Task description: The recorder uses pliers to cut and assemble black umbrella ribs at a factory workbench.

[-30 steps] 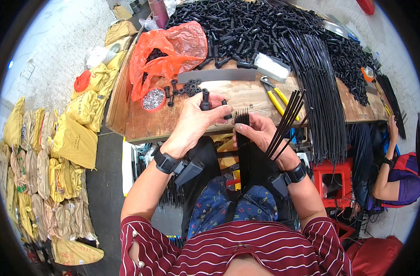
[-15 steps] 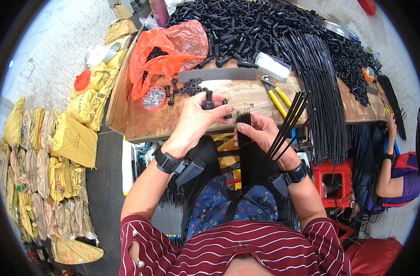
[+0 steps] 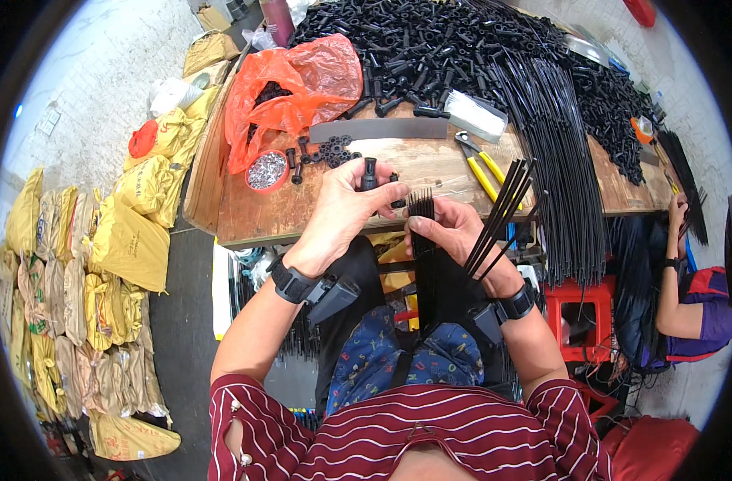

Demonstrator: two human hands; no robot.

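Note:
My left hand [image 3: 334, 210] is closed round a black tubular plastic fitting [image 3: 369, 176] that stands up from its fingers. Between its thumb and fingertips a second small black fitting [image 3: 396, 192] is pinched. Close beside it, my right hand [image 3: 456, 232] grips a flat row of thin black rods [image 3: 422, 204], tips fanned upward like a comb, their lower lengths hanging toward my lap. Further black rods [image 3: 504, 212] slant out past the back of the same hand. The left hand's fitting and the rod tips are a small gap apart.
On the wooden table [image 3: 253, 212] lie a heap of black fittings [image 3: 430, 40], a long rod bundle [image 3: 554, 176], yellow-handled pliers [image 3: 482, 172], an orange plastic bag [image 3: 326, 76] and a dish of small metal pieces [image 3: 267, 171]. A co-worker's arm [image 3: 672, 272] is at far right.
My two hands have shifted very slightly; the fitting in the left stands a little further right. The rods remain gripped in the right. The co-worker's hand has moved a little.

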